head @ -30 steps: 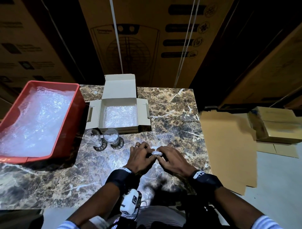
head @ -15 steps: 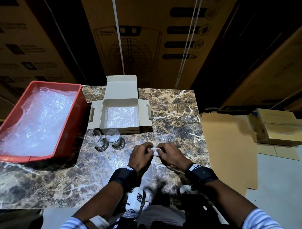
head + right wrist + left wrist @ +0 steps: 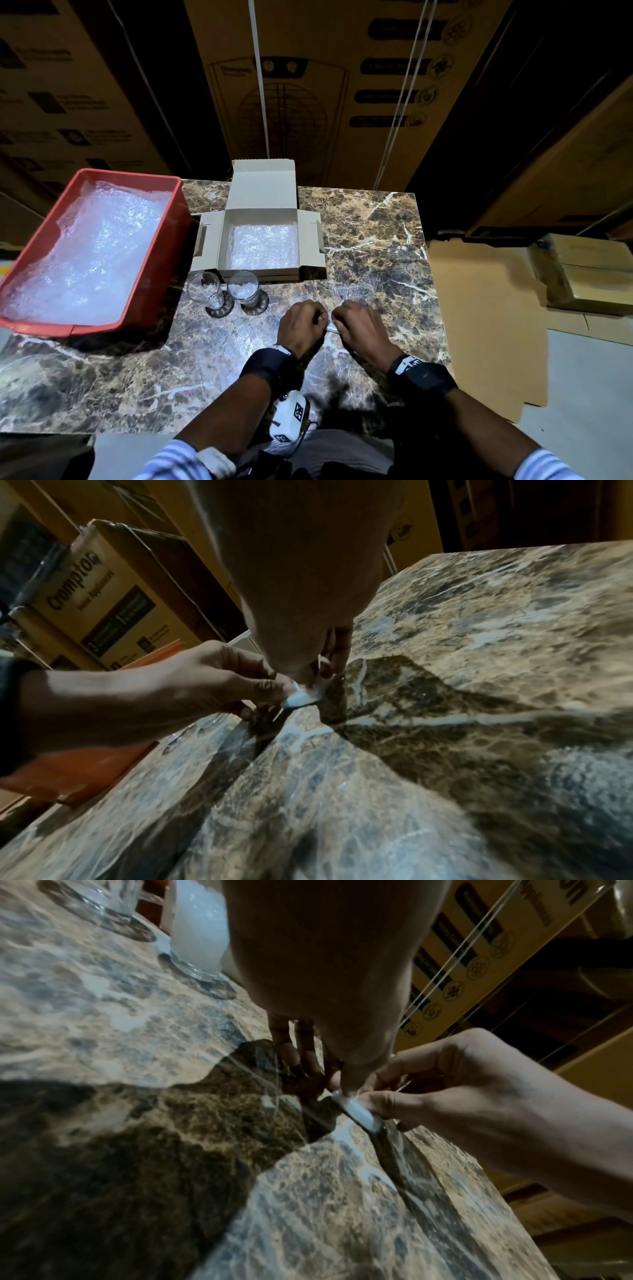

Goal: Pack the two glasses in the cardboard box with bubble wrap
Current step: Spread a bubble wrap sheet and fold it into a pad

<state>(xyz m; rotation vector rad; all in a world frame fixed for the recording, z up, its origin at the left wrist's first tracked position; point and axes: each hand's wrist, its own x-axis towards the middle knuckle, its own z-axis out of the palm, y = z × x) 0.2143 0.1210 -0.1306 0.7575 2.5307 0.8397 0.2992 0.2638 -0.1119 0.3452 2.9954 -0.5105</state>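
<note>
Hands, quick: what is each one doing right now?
Left hand: closed, pinching the small white folded piece of bubble wrap.
Right hand: closed, pinching the same piece from the other side.

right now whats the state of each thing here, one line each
cardboard box: open, lid up, bubble wrap lining the bottom
left glass: upright on the table, outside the box, wrap stuffed inside
right glass: upright beside it, also stuffed
red bin: holds loose bubble wrap
small white piece: pinched between both hands
left hand: pinching it
right hand: pinching it
</note>
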